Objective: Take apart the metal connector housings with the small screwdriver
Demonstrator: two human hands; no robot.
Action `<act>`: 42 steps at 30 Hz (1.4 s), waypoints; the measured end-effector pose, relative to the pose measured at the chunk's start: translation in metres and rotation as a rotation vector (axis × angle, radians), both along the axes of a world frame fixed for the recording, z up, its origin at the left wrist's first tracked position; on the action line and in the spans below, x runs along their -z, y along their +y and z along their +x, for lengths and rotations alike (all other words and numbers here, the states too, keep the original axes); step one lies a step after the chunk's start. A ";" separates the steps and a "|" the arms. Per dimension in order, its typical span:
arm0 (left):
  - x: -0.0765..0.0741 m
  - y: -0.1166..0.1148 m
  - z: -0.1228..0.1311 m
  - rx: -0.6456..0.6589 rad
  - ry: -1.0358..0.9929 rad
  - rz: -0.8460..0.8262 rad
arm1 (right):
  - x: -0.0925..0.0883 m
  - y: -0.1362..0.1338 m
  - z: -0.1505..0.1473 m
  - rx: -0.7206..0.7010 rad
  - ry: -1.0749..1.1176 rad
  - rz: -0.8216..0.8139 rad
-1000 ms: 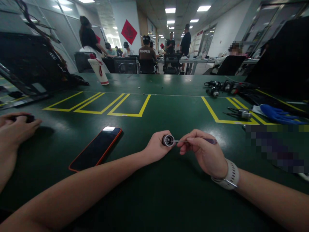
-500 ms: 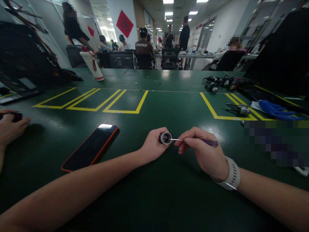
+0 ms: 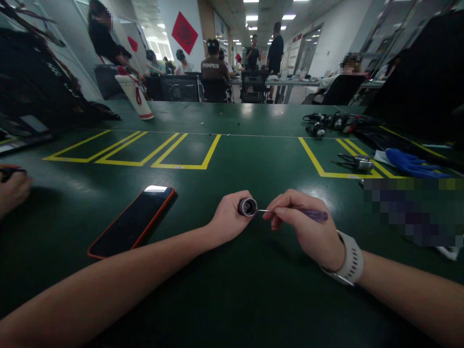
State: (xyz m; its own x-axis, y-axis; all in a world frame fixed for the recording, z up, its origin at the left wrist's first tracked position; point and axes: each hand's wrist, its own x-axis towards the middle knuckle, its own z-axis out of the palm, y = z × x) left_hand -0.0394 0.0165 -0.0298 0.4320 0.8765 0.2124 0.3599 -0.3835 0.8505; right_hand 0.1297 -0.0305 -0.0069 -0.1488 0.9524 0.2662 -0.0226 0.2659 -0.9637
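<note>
My left hand [image 3: 232, 215] is closed around a small dark cylinder [image 3: 248, 207] with a silvery rim, its open end facing me. Some metal parts show inside that end, too small to name. In my right hand [image 3: 308, 224] is a slim screwdriver [image 3: 313, 214] with a clear purple handle, pinched between thumb and fingers. Its thin metal shaft points left, and the tip is at the right edge of the cylinder's rim; whether it touches cannot be made out. Left of my hands lies a phone [image 3: 134, 220] in a red-orange case.
Another person's hand [image 3: 14, 191] holds a dark object at the left edge. On the green table [image 3: 232, 299] are yellow tape outlines, a white container [image 3: 136, 96], several black cabled devices [image 3: 319, 129], a silver cylinder with wires [image 3: 362, 163] and a blue glove [image 3: 413, 162].
The screwdriver tip has drawn back slightly, from over the cylinder's opening to its rim. The other person's hand has moved left. The whole view has shifted a little.
</note>
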 end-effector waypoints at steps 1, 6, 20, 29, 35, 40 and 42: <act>0.000 0.000 0.000 -0.004 0.008 0.005 | 0.000 -0.001 0.000 -0.003 -0.011 0.009; -0.001 -0.001 0.000 -0.010 -0.068 -0.019 | 0.004 0.000 -0.003 -0.067 0.231 -0.136; 0.001 0.001 -0.001 -0.018 0.005 0.025 | 0.003 0.002 -0.001 -0.049 0.062 -0.042; 0.002 0.002 -0.001 -0.013 -0.124 -0.034 | 0.002 0.003 -0.005 -0.072 0.350 -0.226; 0.002 0.002 -0.001 -0.015 -0.042 0.020 | 0.000 0.002 0.000 -0.033 0.055 -0.032; 0.002 0.000 -0.003 -0.005 0.048 0.061 | -0.002 0.004 -0.002 -0.061 0.140 -0.180; 0.002 0.000 -0.003 -0.006 0.033 0.068 | -0.001 0.004 -0.004 -0.063 0.247 -0.253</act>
State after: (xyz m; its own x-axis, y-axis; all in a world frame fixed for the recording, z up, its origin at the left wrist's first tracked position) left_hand -0.0426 0.0166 -0.0317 0.4349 0.8630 0.2573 0.3899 -0.4380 0.8100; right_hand 0.1262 -0.0262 -0.0059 -0.1702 0.9837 0.0586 -0.2720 0.0103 -0.9623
